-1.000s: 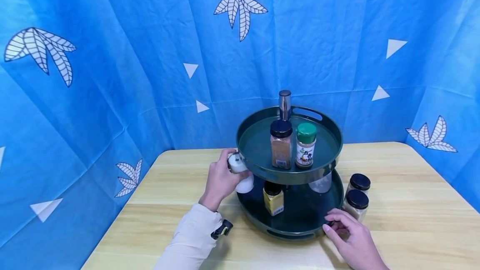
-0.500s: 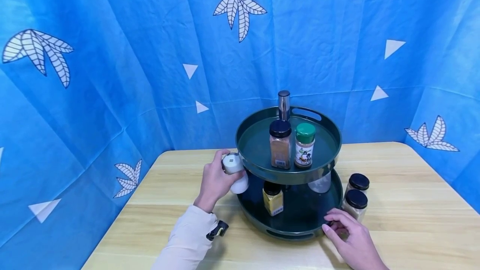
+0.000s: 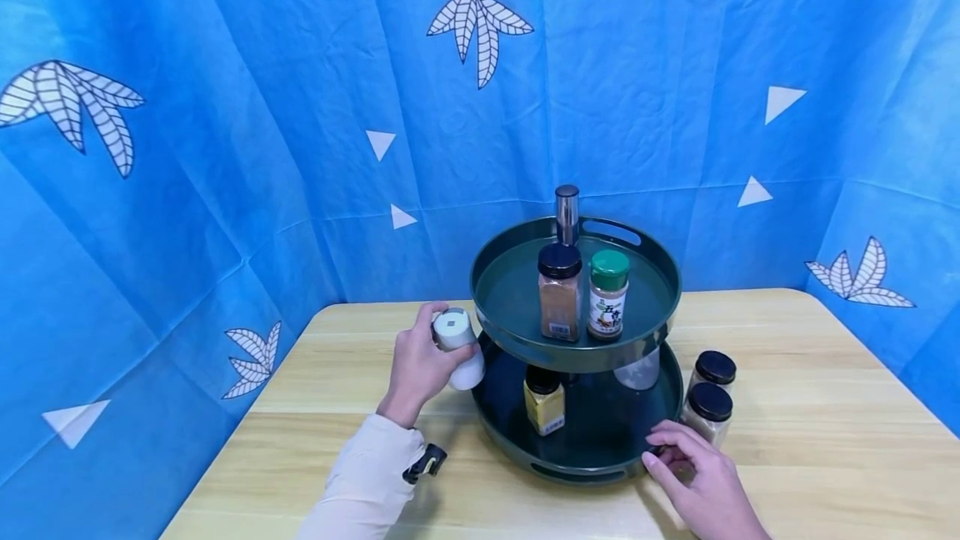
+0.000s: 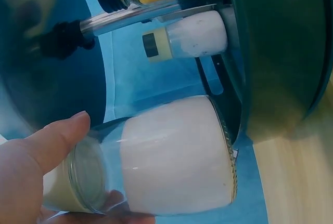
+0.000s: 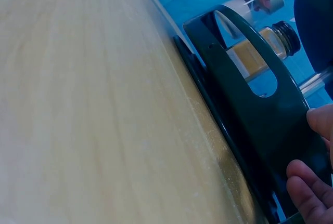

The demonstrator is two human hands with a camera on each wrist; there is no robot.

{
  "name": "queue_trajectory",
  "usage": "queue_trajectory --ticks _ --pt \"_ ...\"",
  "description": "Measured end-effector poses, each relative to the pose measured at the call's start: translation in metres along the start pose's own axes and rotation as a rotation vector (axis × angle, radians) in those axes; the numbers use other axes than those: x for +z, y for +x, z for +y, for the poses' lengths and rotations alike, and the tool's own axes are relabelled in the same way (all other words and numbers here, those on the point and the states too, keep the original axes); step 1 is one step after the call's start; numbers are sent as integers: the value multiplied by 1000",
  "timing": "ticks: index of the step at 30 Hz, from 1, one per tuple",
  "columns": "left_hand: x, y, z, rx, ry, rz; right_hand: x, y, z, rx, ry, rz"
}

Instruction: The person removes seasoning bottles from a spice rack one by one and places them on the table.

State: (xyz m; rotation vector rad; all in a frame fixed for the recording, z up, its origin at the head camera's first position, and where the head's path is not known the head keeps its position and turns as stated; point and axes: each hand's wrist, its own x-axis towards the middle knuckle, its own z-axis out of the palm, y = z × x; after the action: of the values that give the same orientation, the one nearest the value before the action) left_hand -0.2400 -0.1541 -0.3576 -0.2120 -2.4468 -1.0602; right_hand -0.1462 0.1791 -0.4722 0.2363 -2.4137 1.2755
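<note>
Toward the lower left of the head view, a pale off-white long sleeve covers the left forearm, its plain cloth creased in soft folds and bunched a little at the cuff, beyond which the left hand is bare. At the wrist, just beside that cuff, sits a small, chunky black fitting with a yellowish mark on it, though it shows too small to say whether it is a band, a clasp or a mount. At the lower right of the frame, the right hand is bare too, with rounded fingertips showing at the right wrist view's lower right.
</note>
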Motion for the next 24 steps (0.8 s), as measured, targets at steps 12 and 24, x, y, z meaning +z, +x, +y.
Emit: queue_trajectory --ticks 12,24 --pt "-7 -2 -10 -21 33 7 0 1 -3 61 -20 -29" --pt "-9 -2 -17 -61 36 2 -1 1 -2 101 -42 -54"
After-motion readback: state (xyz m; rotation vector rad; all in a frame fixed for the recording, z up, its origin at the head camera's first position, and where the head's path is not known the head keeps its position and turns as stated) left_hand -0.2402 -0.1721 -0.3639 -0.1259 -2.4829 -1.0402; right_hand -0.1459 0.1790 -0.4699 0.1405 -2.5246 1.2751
